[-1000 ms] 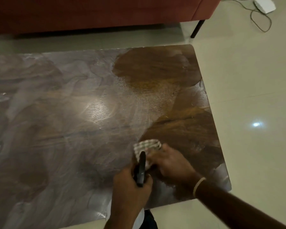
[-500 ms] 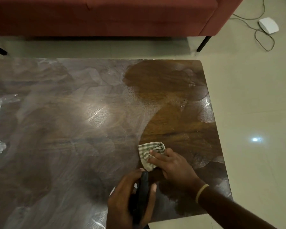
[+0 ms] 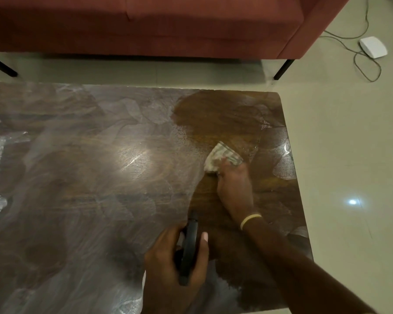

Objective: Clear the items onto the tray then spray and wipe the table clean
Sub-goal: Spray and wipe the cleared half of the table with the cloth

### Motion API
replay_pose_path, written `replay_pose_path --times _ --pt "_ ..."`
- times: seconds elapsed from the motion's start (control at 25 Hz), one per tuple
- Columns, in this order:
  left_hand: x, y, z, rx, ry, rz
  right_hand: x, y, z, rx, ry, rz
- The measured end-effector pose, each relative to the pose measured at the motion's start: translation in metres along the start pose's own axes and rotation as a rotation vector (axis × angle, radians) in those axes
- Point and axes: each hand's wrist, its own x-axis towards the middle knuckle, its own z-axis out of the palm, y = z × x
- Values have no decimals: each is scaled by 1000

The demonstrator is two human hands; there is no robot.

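Note:
The dark wooden table [image 3: 82,177] fills the view, with hazy whitish smears over its left and middle and a darker wet patch on its right part. My right hand [image 3: 235,186] presses a checked cloth [image 3: 220,158] onto that wet patch near the right side. My left hand [image 3: 175,266] grips a black spray bottle head [image 3: 190,243] above the near edge, its nozzle pointing away from me. The bottle's body is hidden under my hand. No tray is in view.
A red sofa [image 3: 145,23] on thin black legs stands just beyond the table's far edge. To the right lies pale tiled floor [image 3: 349,166], with a white device [image 3: 373,46] and its cable at the far right.
My right hand has swept the cloth away from me and to the right, from beside the spray bottle out toward the table's right side. My left hand stays near the front edge with the bottle.

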Motion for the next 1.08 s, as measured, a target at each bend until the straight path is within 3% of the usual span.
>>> replay_pose_path --times 0.16,0.2,0.32,0.36,0.4,0.52,0.56,0.6,0.68,0.72,0.8,0.88,0.96,1.0,1.08 --pt "9 -7 5 44 -11 -110 -63 1 -9 -46 -254 -562" --pt "10 -9 4 60 -36 -132 -42 15 -15 -87 -240 -517" --pt "11 -16 3 120 -93 -167 45 40 -31 -68 -7 124" --pt "11 -17 3 121 -93 -181 55 33 -29 -16 57 231" --pt "11 -17 2 113 -87 -197 52 20 -24 -34 41 208" --pt "16 -16 0 90 -72 -238 0 7 -20 -122 -223 -321" --pt "17 -16 -2 88 -77 -250 2 21 -27 -118 -236 -381" --pt "16 -16 -4 92 -83 -249 13 34 -33 -133 -200 -273" --pt "18 -15 -9 117 -86 -244 55 51 -44 -86 6 195" --pt "19 -16 -12 131 -88 -273 65 44 -43 -61 70 309" --pt "23 -19 -15 172 -156 -442 52 4 -21 -134 68 187" --pt "27 -22 -19 242 -254 -659 9 -36 0 -85 -123 -125" --pt "26 -24 -25 289 -306 -770 -27 -46 3 -94 -313 -445" --pt "25 -25 -28 283 -328 -808 -27 -43 -2 -118 -342 -527" --pt "23 -33 -35 239 -356 -868 -5 -37 -8 -129 -285 -479"
